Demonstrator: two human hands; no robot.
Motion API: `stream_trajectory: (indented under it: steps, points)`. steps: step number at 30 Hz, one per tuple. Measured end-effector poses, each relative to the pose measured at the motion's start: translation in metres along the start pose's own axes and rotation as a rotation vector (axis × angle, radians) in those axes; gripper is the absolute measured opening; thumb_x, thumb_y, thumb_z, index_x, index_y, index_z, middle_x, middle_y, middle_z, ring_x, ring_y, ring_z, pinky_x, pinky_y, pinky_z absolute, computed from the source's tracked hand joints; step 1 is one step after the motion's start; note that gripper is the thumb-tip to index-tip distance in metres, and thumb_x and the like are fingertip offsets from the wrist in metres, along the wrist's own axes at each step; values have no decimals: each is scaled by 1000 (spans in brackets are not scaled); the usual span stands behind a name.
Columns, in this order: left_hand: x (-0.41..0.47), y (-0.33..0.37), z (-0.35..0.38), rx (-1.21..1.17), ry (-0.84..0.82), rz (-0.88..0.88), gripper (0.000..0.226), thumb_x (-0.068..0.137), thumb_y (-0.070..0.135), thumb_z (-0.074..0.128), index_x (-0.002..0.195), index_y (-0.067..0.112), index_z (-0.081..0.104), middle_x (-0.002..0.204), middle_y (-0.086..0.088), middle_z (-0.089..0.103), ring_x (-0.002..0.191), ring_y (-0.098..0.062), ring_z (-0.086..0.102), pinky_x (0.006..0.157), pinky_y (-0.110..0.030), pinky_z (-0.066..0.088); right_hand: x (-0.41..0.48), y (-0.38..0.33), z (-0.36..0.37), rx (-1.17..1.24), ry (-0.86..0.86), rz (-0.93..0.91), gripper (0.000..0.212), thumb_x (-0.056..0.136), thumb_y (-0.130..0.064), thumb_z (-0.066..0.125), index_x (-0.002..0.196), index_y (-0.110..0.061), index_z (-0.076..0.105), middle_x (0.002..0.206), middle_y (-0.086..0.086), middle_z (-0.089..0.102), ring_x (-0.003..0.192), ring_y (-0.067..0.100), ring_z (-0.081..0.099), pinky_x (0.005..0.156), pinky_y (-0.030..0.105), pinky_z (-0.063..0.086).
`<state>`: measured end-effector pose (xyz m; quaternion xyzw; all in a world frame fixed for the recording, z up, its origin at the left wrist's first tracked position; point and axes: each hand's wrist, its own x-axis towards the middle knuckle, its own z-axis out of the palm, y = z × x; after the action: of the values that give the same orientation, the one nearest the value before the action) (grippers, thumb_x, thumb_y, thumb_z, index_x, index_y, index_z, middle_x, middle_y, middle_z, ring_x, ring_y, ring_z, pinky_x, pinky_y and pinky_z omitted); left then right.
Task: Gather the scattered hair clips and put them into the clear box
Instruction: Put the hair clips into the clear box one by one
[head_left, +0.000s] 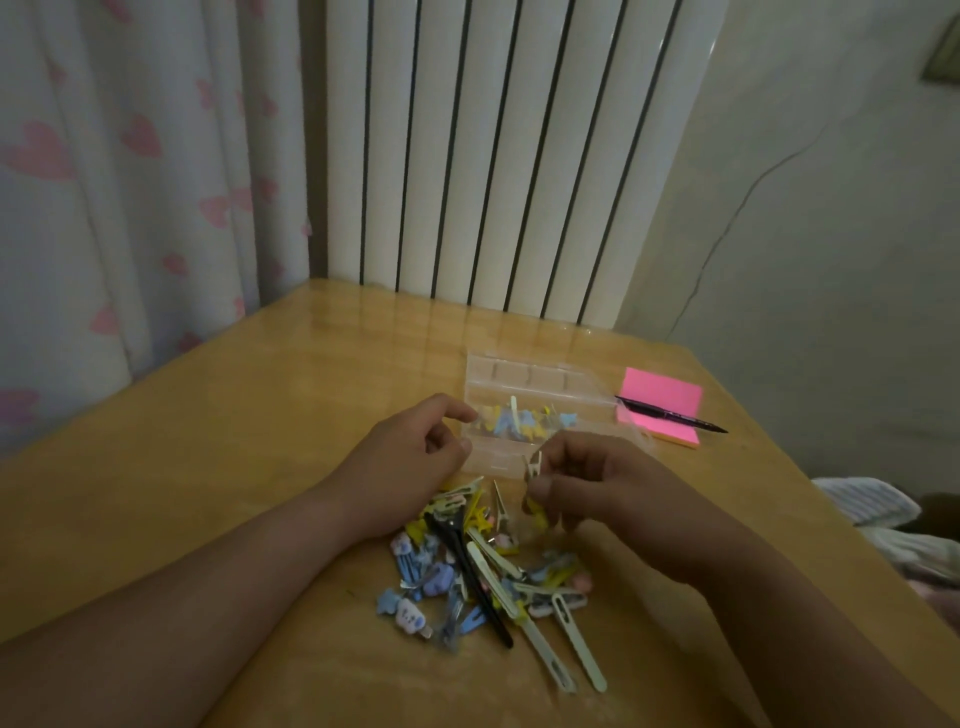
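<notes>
The left hand (410, 467) rests on the wooden tabletop (208, 467) with fingers loosely curled, fingertips touching the near left corner of the clear box (540, 415); it grips nothing I can make out. Just below it lies the pile of hair clips (483, 577), toward the tabletop's near edge, between the two forearms. The box sits toward the far edge, lid open, a few clips inside. The right hand (587, 483) pinches a yellow clip (535, 488) just before the box. Near the far right corner, a pen (670, 414) lies across pink sticky notes (662, 405).
</notes>
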<state>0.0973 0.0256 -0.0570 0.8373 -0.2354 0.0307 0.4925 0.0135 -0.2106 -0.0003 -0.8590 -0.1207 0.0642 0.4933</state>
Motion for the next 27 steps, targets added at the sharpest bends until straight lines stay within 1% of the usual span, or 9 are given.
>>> stream_trajectory:
  steps: [3, 5, 7, 11, 14, 18, 20, 24, 27]
  points:
    - [0, -1, 0, -6, 2, 1, 21, 107, 33, 59, 127, 40, 61, 90, 7, 63, 71, -3, 56, 65, -22, 44, 1, -7, -13, 115, 117, 13, 22, 92, -27, 70, 109, -14, 76, 93, 7, 73, 80, 16, 65, 75, 30, 54]
    - [1, -1, 1, -12, 3, 5, 21, 107, 34, 59, 127, 40, 61, 89, 7, 63, 71, -2, 56, 65, -21, 44, 8, -8, -30, 98, 235, 46, 19, 94, -29, 69, 102, -15, 78, 87, 3, 71, 78, 17, 63, 75, 33, 53]
    - [2, -2, 1, -15, 2, 6, 21, 107, 34, 59, 127, 39, 61, 89, 6, 64, 72, -3, 56, 66, -23, 45, 23, -5, -49, 39, 358, 97, 15, 98, -26, 70, 93, -15, 79, 83, 2, 72, 80, 20, 62, 74, 35, 51]
    - [3, -3, 1, -18, 7, 3, 20, 106, 34, 60, 125, 41, 61, 90, 5, 65, 74, -6, 58, 70, -28, 48, 60, 2, -73, -199, 511, 217, 11, 98, -21, 73, 92, -14, 77, 85, 10, 75, 78, 23, 63, 68, 34, 53]
    - [3, -3, 1, -28, 9, 5, 20, 106, 33, 61, 124, 40, 62, 88, 5, 64, 71, -4, 56, 68, -27, 47, 84, 7, -80, -429, 475, 286, 10, 95, -16, 75, 87, -10, 78, 77, 7, 73, 68, 22, 62, 61, 29, 49]
    - [3, -4, 1, -32, 10, 15, 19, 106, 32, 61, 124, 37, 63, 85, 6, 64, 69, -3, 56, 67, -26, 46, 108, 16, -80, -738, 366, 443, 9, 84, -18, 83, 88, -11, 79, 85, 6, 75, 81, 21, 69, 65, 29, 53]
    - [3, -4, 1, -26, 11, 17, 19, 106, 32, 61, 124, 37, 63, 85, 7, 64, 68, -2, 56, 66, -24, 46, 115, 19, -79, -860, 327, 496, 14, 80, -21, 84, 84, -10, 76, 81, 6, 72, 76, 22, 68, 60, 28, 51]
    - [4, -4, 1, -17, 12, 19, 19, 106, 32, 61, 124, 37, 63, 83, 9, 63, 67, 0, 55, 65, -23, 44, 123, 17, -76, -927, 294, 569, 18, 79, -15, 82, 72, -10, 66, 67, 4, 66, 60, 17, 61, 50, 24, 41]
    - [4, -5, 1, -18, 10, 21, 19, 106, 32, 61, 124, 37, 62, 83, 8, 63, 67, -1, 55, 64, -23, 43, 127, 16, -73, -919, 269, 588, 16, 79, -12, 82, 74, -10, 67, 69, 3, 70, 64, 17, 67, 58, 29, 55]
